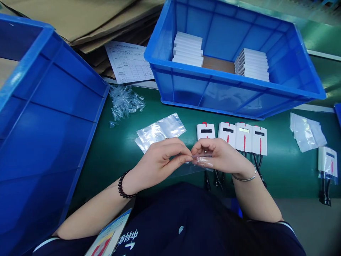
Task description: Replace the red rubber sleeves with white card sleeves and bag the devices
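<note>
My left hand (167,156) and my right hand (215,154) meet in front of my body, both closed in a pinch on one clear plastic bag (205,161). The bag hangs low over the table edge and is partly hidden by my fingers. Just beyond my right hand lie several white devices (243,137) with small dark screens, red marks and black cables. One of them, a white device (205,131), sits apart on the left. Flat clear bags (161,129) lie behind my left hand.
A blue crate (213,85) with rows of white pieces stands at the back; another blue crate (53,117) is at left. Small clear plastic pieces (125,101) are heaped beside a printed sheet (129,62). More bags (306,131) and a bagged device (327,161) lie right.
</note>
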